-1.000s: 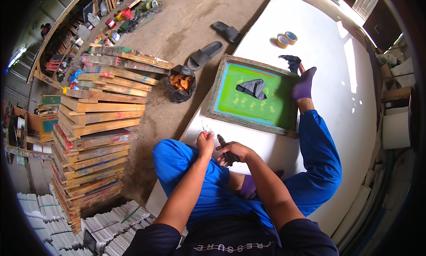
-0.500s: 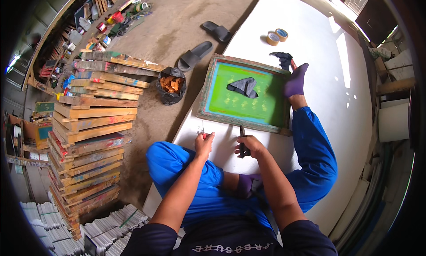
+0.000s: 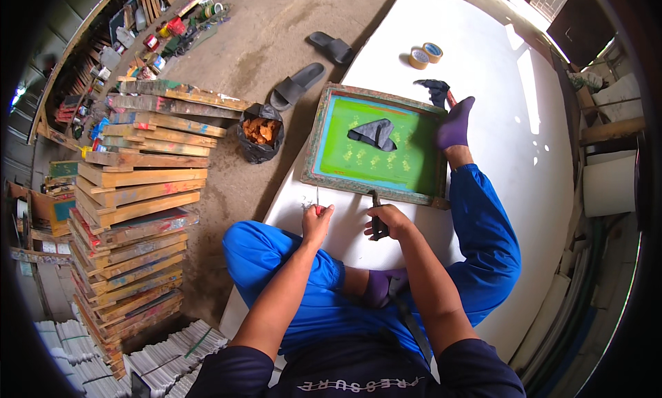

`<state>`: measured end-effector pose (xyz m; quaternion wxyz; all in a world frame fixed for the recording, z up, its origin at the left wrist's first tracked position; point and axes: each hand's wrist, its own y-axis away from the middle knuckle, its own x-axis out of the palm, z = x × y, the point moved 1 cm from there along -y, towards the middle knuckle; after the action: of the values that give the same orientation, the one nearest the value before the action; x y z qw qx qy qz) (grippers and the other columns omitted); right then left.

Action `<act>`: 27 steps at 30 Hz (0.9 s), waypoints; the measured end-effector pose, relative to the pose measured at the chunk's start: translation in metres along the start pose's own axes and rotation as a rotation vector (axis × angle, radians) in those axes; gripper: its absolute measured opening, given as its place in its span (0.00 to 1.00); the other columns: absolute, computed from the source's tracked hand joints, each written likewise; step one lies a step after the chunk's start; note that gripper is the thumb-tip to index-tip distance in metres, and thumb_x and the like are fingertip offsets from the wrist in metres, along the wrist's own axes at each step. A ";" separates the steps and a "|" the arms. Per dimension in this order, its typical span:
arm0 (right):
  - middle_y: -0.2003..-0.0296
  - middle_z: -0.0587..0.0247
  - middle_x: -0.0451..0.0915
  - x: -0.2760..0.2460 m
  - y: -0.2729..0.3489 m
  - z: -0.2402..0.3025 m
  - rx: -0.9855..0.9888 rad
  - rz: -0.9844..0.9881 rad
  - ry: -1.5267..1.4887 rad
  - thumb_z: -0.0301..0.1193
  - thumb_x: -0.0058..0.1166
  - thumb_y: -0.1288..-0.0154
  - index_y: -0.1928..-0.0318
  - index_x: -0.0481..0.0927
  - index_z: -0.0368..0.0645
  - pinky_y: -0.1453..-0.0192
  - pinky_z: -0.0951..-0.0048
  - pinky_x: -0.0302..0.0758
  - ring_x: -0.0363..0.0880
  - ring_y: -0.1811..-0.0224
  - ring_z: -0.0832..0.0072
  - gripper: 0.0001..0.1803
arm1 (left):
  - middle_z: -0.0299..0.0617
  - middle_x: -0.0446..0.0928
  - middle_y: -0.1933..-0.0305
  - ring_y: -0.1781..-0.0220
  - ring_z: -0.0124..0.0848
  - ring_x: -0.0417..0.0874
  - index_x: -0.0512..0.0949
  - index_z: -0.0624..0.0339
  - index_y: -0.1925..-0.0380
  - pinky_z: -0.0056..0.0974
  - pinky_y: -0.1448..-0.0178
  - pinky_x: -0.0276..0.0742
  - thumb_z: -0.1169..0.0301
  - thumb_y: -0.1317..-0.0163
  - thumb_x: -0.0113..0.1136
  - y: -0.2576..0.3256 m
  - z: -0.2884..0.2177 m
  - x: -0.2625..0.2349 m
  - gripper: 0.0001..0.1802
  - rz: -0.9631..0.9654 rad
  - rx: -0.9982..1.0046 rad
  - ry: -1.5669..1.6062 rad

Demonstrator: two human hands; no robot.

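Note:
My left hand (image 3: 316,224) is closed around a thin screwdriver-like tool with a red handle (image 3: 320,209), its narrow shaft pointing at the frame's near edge. In my right hand (image 3: 392,221) is a dark pliers-like tool (image 3: 378,222); its exact kind is unclear. Its upper end is close to the frame's near rail. Just beyond both hands lies a wooden screen-printing frame (image 3: 376,190) with green mesh. A folded grey cloth (image 3: 373,134) rests on the mesh. My purple-socked foot (image 3: 454,125) is against the frame's right side.
Two tape rolls (image 3: 425,54) sit farther back on the white board (image 3: 503,212). A dark-headed tool with a red handle (image 3: 437,92) lies by my foot. To the left stand a black bag of orange-brown scraps (image 3: 261,132), slippers (image 3: 298,85) and stacked wooden frames (image 3: 141,191).
The whole view has shifted slightly to the left. My hands keep nearly the same places, and the right hand's dark tool has turned a little.

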<state>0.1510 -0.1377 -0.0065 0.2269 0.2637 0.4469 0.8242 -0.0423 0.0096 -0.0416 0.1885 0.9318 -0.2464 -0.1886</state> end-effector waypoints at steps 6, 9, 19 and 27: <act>0.59 0.42 0.78 0.002 0.002 0.005 0.042 0.007 0.026 0.32 0.55 0.28 0.39 0.69 0.28 0.69 0.46 0.85 0.86 0.65 0.48 0.25 | 0.37 0.77 0.81 0.82 0.28 0.76 0.77 0.60 0.76 0.38 0.73 0.73 0.56 0.38 0.71 -0.002 0.003 0.000 0.20 -0.006 0.020 -0.032; 0.60 0.43 0.78 0.000 0.002 0.004 0.052 -0.006 0.021 0.32 0.54 0.28 0.39 0.69 0.28 0.68 0.46 0.85 0.86 0.66 0.48 0.25 | 0.37 0.77 0.81 0.81 0.29 0.77 0.77 0.61 0.76 0.39 0.71 0.74 0.56 0.38 0.71 0.000 -0.005 0.003 0.20 0.013 -0.014 -0.037; 0.62 0.42 0.80 0.002 0.008 0.013 0.081 -0.026 0.007 0.31 0.54 0.28 0.38 0.68 0.28 0.70 0.48 0.84 0.86 0.68 0.48 0.25 | 0.38 0.78 0.81 0.79 0.30 0.78 0.76 0.62 0.76 0.40 0.70 0.75 0.57 0.37 0.71 0.000 -0.004 0.001 0.20 0.020 -0.010 -0.011; 0.74 0.51 0.78 0.011 -0.007 -0.003 -0.052 -0.211 0.141 0.28 0.56 0.34 0.59 0.75 0.30 0.82 0.57 0.73 0.77 0.81 0.63 0.11 | 0.37 0.77 0.81 0.80 0.29 0.77 0.76 0.61 0.77 0.38 0.73 0.73 0.58 0.38 0.71 -0.004 0.003 0.004 0.20 0.005 0.057 -0.038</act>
<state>0.1417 -0.1297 -0.0112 0.2870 0.1509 0.4655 0.8235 -0.0393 0.0101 -0.0469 0.1577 0.9324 -0.2575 -0.1988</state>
